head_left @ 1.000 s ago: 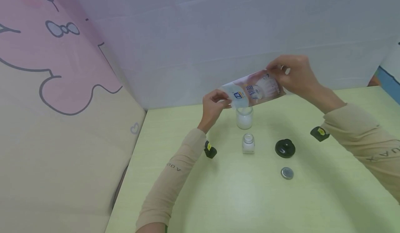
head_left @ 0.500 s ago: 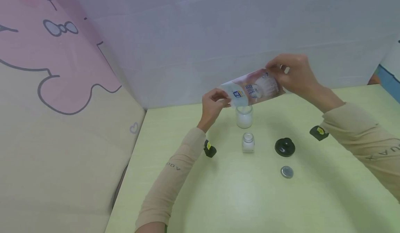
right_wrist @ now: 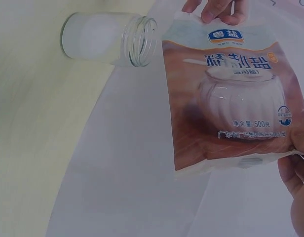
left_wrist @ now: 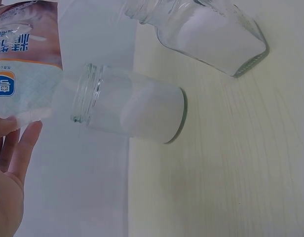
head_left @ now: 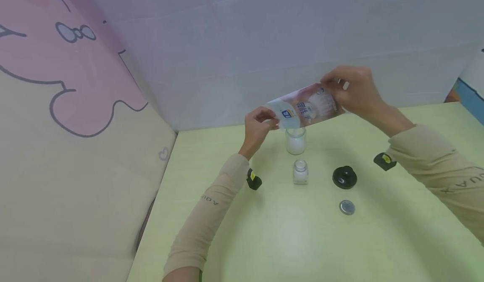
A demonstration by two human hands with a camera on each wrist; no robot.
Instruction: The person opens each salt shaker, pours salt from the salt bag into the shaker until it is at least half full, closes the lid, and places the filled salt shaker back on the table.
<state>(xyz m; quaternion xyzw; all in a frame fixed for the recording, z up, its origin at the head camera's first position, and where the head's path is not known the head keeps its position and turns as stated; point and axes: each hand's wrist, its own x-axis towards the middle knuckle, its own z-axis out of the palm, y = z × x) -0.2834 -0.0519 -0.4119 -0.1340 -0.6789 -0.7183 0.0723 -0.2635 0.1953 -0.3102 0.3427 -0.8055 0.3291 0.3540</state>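
Observation:
Both hands hold a printed salt bag (head_left: 306,107) in the air, tilted, its left end lower than its right. My left hand (head_left: 259,126) pinches the pale blue end; my right hand (head_left: 357,88) grips the brown end's corner. Just below the bag's left part, an uncapped glass jar (head_left: 295,144) stands upright on the table, partly filled with white contents. In the right wrist view the bag (right_wrist: 233,94) hangs near that jar's threaded mouth, apart from it. A smaller open glass jar (head_left: 300,175), also holding white contents, stands nearer to me.
A black knobbed lid (head_left: 345,177) and a silver screw cap (head_left: 347,207) lie on the pale table (head_left: 287,240) right of the small jar. Black devices with yellow labels show by the left wrist (head_left: 254,180) and the right wrist (head_left: 385,161). A white cloth wall (head_left: 211,63) rises behind.

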